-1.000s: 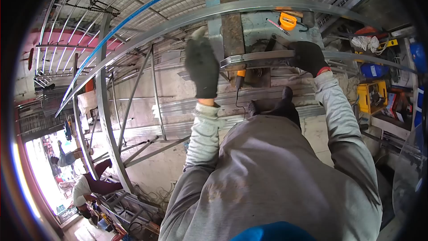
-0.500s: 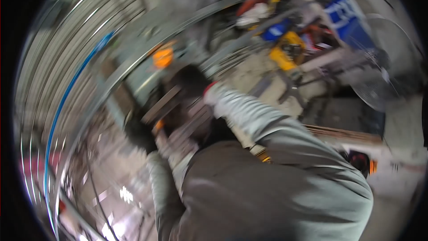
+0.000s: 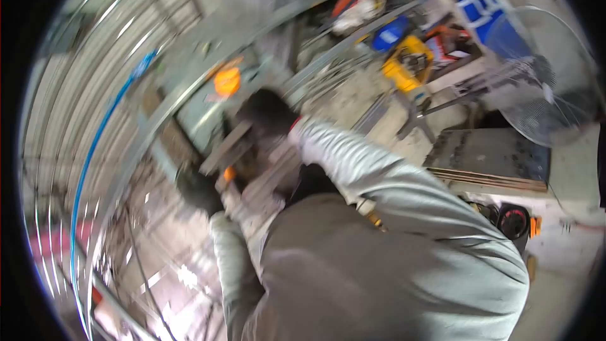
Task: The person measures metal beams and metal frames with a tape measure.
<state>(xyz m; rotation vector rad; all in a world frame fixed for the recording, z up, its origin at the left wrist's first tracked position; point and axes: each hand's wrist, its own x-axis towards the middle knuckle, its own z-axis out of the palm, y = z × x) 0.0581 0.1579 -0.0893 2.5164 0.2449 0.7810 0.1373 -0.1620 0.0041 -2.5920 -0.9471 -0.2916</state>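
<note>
My left hand [image 3: 199,191], in a dark glove, is curled closed at the lower end of a short flat bar [image 3: 225,147]. What sits inside its fingers is hidden. Close to the bar's upper end, my right hand [image 3: 267,113], also dark-gloved, is bent into a closed shape with its fingers turned away from view. A second flat piece [image 3: 273,173] lies below the first, nearer my body. Between the two pieces shows a small orange part [image 3: 229,173]. Blur and shadow hide where the hands meet these pieces.
A long metal rail [image 3: 183,102] curves past my hands, with a round orange object [image 3: 227,81] beyond it. At left run a blue hose [image 3: 95,145] and metal bars. To the right are a yellow case [image 3: 404,69], a fan [image 3: 546,95] and stacked boards [image 3: 489,158].
The picture is sharper now, and the surroundings at right have shifted slightly in view. Both hands stay in nearly the same place beside the flat bar.
</note>
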